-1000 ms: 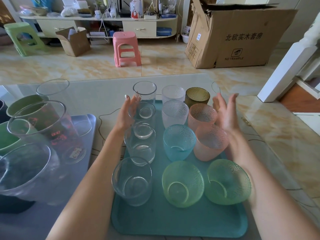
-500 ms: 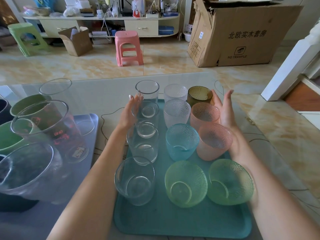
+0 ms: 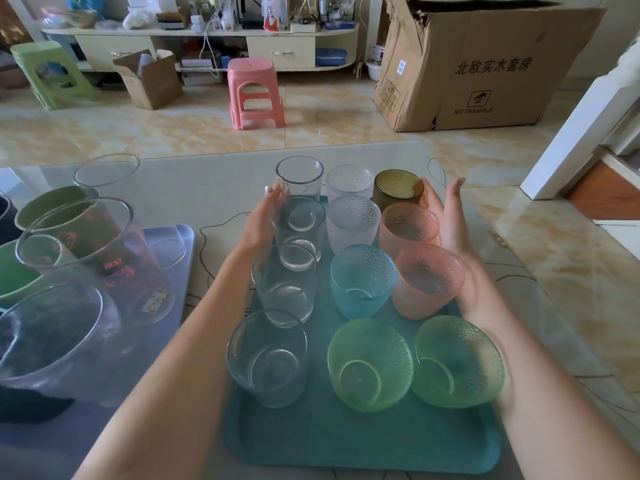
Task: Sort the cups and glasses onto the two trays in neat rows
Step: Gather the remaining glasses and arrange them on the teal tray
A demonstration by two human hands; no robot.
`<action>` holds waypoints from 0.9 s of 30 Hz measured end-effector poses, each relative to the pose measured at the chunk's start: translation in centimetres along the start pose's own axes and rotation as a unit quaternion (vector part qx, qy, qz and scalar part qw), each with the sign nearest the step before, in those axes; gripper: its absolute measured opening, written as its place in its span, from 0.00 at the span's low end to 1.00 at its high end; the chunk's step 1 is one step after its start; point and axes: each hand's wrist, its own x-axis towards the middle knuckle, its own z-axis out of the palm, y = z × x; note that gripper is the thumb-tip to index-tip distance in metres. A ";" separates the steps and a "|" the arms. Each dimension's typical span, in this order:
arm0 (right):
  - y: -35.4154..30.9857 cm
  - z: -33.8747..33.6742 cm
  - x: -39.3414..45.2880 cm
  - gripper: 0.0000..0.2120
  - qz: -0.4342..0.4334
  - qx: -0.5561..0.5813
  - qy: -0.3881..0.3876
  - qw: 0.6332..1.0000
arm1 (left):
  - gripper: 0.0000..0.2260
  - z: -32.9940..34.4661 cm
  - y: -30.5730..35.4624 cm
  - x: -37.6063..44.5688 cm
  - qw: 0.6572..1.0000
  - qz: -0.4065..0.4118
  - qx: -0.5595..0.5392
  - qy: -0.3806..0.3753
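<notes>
Glasses (image 3: 299, 223) on teal tray (image 3: 363, 441), in three rows: rigid, slick, breakable (dimpled ones probably lighter). Left hand (image 3: 261, 221) and right hand (image 3: 448, 220) open-palmed, flanking outer rows, grasping nothing; best pressed low on sidewalls.

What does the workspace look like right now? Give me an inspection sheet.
Surface: glossy table, pale, with thin line patterns.
Job's things: teal tray holds three rows: clear glasses, textured clear, blue and green cups, amber, pink and green cups. Grey tray at left carries larger clear glasses and green cups.
Clutter: nothing seen on the table beyond the trays.
Hands: left hand flat against the clear row; right hand flat against the pink cups; both open, gripping nothing.
Cables: white cord hanging at the shelf unit.
Surroundings: pink stool, green stool, large cardboard box.
</notes>
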 end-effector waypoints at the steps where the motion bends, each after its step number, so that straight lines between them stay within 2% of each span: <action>1: 0.1 -0.1 -0.2 0.35 0.000 -0.004 -0.002 1.000 | 0.21 -0.1 -0.2 0.0 1.000 0.009 -0.003 0.003; 3: 0.0 0.1 -0.5 0.32 -0.002 -0.016 -0.010 1.000 | 0.22 -0.2 -0.4 -0.2 1.000 0.018 0.007 0.008; 6: -0.4 0.0 0.3 0.39 0.000 0.026 0.000 1.000 | 0.22 -0.2 -0.6 -0.2 1.000 0.016 0.015 0.015; 9: -0.5 -0.2 1.0 0.40 0.000 0.043 0.003 0.999 | 0.22 -0.1 -0.6 -0.1 1.000 0.013 0.022 0.009; 13: -1.0 -0.3 0.6 0.65 0.007 0.006 -0.012 1.000 | 0.22 -0.4 -0.7 0.4 1.000 0.000 0.017 -0.005; 16: -1.3 -0.2 0.3 0.71 0.001 -0.011 -0.013 1.000 | 0.22 -0.5 -0.7 0.5 1.000 -0.007 0.018 -0.001; 19: -1.6 0.0 -0.4 0.70 0.005 -0.029 0.003 1.000 | 0.23 -0.4 -0.5 0.4 1.000 -0.002 0.021 0.000; 20: -1.8 0.0 -0.8 0.67 0.010 -0.040 0.008 0.999 | 0.23 -0.4 -0.4 0.2 1.000 0.004 0.028 0.000; 23: -1.5 -0.2 -1.5 0.41 0.007 0.001 0.042 0.999 | 0.23 -0.8 -0.6 -0.2 0.998 0.022 0.061 0.011; 24: -1.3 -0.4 -1.8 0.39 0.011 0.032 0.042 0.999 | 0.23 -1.1 -0.8 -0.5 0.997 0.023 0.077 0.020; 25: -1.2 -0.6 -2.1 0.41 0.017 0.053 0.036 0.998 | 0.24 -1.3 -1.0 -1.0 0.996 0.020 0.083 0.024; 27: -0.9 -0.6 -2.9 0.53 0.032 0.063 0.013 0.997 | 0.24 -1.7 -1.4 -1.7 0.997 0.001 0.067 0.034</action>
